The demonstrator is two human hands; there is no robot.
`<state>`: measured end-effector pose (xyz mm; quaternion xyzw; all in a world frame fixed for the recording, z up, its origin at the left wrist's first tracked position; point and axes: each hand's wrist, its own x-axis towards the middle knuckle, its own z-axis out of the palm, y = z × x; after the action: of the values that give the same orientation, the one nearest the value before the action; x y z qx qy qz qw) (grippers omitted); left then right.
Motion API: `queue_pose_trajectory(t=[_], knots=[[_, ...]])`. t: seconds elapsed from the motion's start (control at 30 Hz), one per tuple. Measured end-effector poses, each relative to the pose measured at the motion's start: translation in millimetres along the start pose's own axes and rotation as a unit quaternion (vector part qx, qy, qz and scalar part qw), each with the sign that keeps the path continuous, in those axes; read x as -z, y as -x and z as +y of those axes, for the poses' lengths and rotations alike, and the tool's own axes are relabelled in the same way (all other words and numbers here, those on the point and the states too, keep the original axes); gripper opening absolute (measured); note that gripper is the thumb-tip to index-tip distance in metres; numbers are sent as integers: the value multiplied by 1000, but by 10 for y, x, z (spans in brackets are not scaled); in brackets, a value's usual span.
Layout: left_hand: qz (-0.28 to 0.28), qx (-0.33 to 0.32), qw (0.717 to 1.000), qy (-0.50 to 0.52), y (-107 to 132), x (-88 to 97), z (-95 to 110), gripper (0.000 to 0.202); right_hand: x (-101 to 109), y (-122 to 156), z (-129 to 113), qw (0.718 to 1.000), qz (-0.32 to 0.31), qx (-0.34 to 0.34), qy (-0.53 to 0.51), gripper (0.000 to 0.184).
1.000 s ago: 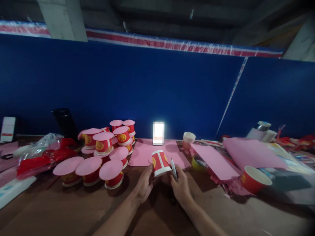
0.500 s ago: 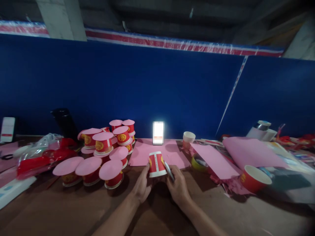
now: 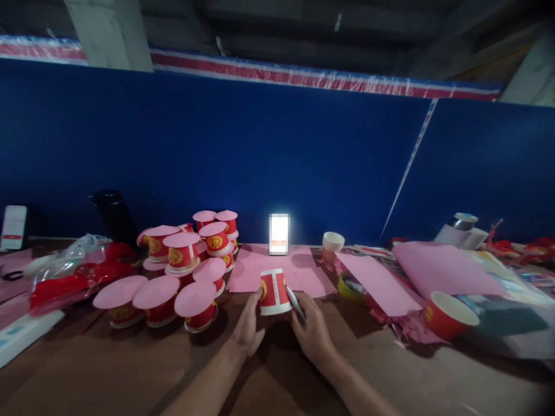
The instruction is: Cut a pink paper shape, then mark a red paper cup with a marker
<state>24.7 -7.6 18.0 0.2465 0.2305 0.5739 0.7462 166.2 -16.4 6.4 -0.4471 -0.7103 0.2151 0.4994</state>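
Note:
A red and white paper cup (image 3: 274, 293), turned bottom up, is held in front of me above the table. My left hand (image 3: 248, 328) grips the cup from its left side. At the cup's right side my right hand (image 3: 313, 326) is closed around a marker pen (image 3: 293, 299), whose upper end points toward the cup. Whether the right fingers also press on the cup, I cannot tell. Pink paper sheets (image 3: 303, 277) lie flat on the table just behind the cup.
To the left stand several red cups topped with pink paper discs (image 3: 195, 299). A lit phone (image 3: 278, 236) leans at the back. On the right are an upright red cup (image 3: 448, 316), loose pink paper (image 3: 381, 283), a tape roll (image 3: 349, 288) and scraps. A white power strip (image 3: 28, 341) lies far left.
The cup has shifted very slightly down and left and straightened a little. Both hands keep almost the same position, and the things on the table have not moved.

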Motion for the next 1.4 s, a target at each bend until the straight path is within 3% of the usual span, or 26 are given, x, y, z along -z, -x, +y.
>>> queue_pose_trajectory(t=[0.1, 0.2, 0.37, 0.53, 0.7, 0.93, 1.17, 1.4], knots=[[22, 3, 1000, -12, 5, -1, 19, 29, 20, 4, -61, 1000, -15, 3, -9, 31], [45, 4, 999, -24, 1, 14, 29, 29, 36, 11, -97, 999, -11, -3, -42, 44], [60, -25, 998, -12, -38, 46, 24, 24, 33, 20, 22, 992, 27, -74, -95, 35], [58, -22, 998, -10, -70, 45, 28, 31, 16, 28, 54, 993, 50, -48, -96, 38], [74, -13, 997, -37, -70, 81, 12, 34, 48, 42, -84, 996, 44, -18, -72, 25], [76, 15, 995, -58, -76, 88, 15, 36, 93, 90, -138, 977, 31, -39, -209, 35], [114, 30, 993, -28, -108, 24, 52, 34, 99, 112, -242, 990, 57, -4, -132, 22], [98, 19, 995, -25, -164, 88, 2, 32, 144, 143, -249, 994, 63, 43, -82, 22]])
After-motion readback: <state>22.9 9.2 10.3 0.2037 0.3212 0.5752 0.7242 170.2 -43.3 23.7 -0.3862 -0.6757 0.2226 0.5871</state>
